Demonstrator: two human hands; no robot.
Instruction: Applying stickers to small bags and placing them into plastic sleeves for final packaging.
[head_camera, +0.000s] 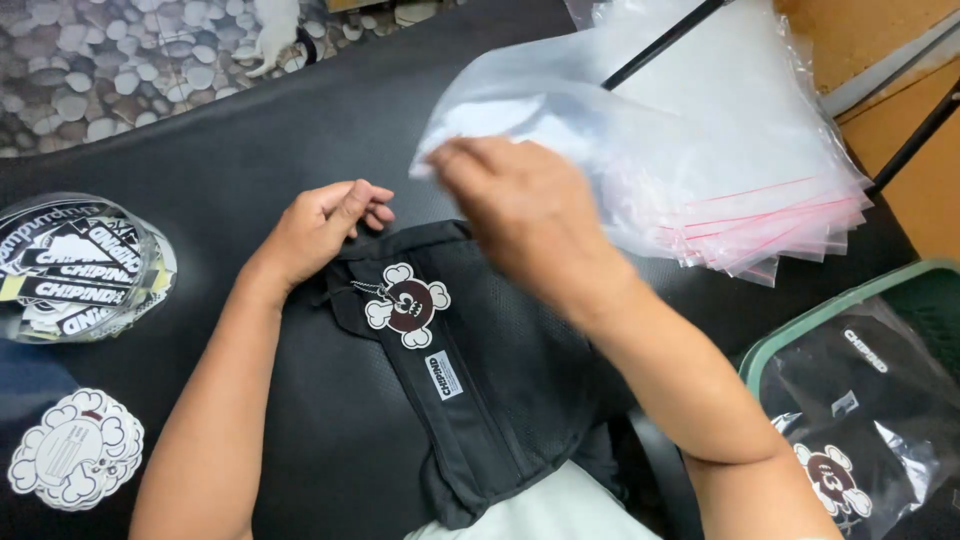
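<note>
Pinching a clear plastic bag (520, 105) by its near edge, the person's right hand (525, 215) is lifted above the black table (250, 120). Its fingers are closed on the thin plastic, and the bag hangs loose and puffy above the hand. The bag comes off a stack of clear zip bags (760, 215) with red strips, which lies on the far right side of the table.

The left hand (320, 228) rests on the top left corner of a black pouch (470, 370). Its fingers are curled in, and the tips touch the pouch's edge; I cannot tell if they truly grip it. The pouch lies flat in the middle of the table, right in front of the person, just under the right arm. A round tag (408, 305) with a cartoon face and bone shapes lies on the pouch.

On the left stands a clear tub of stickers (75, 265), and a cloud-shaped sticker (75, 450) lies near it. At the right is a green-rimmed bin (800, 325) holding packed bags.
</note>
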